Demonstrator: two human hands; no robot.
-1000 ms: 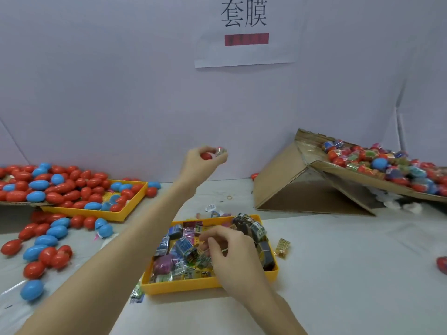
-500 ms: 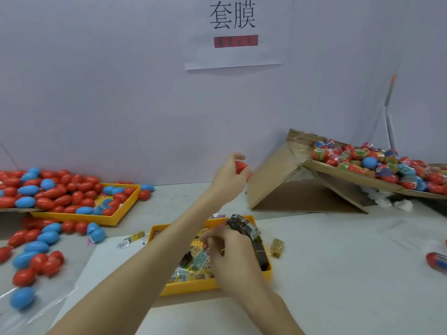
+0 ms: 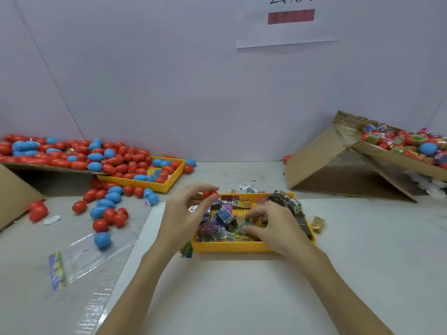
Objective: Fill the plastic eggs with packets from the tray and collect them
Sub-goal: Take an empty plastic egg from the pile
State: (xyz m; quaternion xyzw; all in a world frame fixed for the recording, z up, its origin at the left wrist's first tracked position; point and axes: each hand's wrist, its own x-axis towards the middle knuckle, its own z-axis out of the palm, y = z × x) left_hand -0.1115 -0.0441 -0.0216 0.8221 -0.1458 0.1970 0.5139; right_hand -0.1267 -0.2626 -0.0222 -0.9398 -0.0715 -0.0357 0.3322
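Egg pinched in left hand at tray's ten o'clock, right hand pinching a packet; loading likely follows.

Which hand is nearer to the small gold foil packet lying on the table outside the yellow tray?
Right. The right hand is in the tray, just beside the gold foil packet; the left hand is at the tray's far side.

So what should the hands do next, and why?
Probably lift one packet out of the yellow tray and bring it to the red egg. The right hand is already pinching a packet in the tray, and the left hand holds the egg just above it.
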